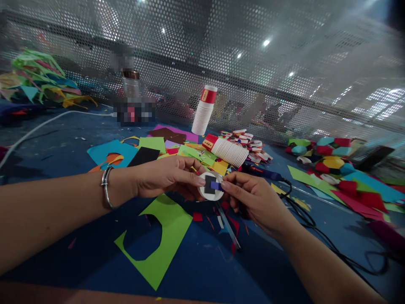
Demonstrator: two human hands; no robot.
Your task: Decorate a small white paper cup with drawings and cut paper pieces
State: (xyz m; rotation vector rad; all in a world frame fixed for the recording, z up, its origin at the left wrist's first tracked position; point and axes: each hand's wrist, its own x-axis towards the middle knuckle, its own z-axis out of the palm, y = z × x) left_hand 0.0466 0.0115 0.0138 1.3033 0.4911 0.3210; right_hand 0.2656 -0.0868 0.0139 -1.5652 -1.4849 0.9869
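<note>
My left hand (172, 176), with silver bangles on its wrist, pinches the left edge of a small round white disc (207, 196), which looks like a paper cup's base. A black square (208, 184) lies on its face. Across that square runs a short purple strip (216, 185), its right end between the thumb and fingers of my right hand (249, 196). Below the hands, a cut green paper sheet (171, 236) lies on the blue table (95, 261). A clear stick (229, 228), probably glue, rests close under my right hand.
One stack of paper cups (203, 114) stands upright; another stack (229, 152) lies on its side amid coloured paper. A dark blue tool (262, 172), perhaps a glue gun, trails a black cord (303, 215). Coloured paper pieces (363, 200) lie right; a perforated screen (177, 63) rises behind.
</note>
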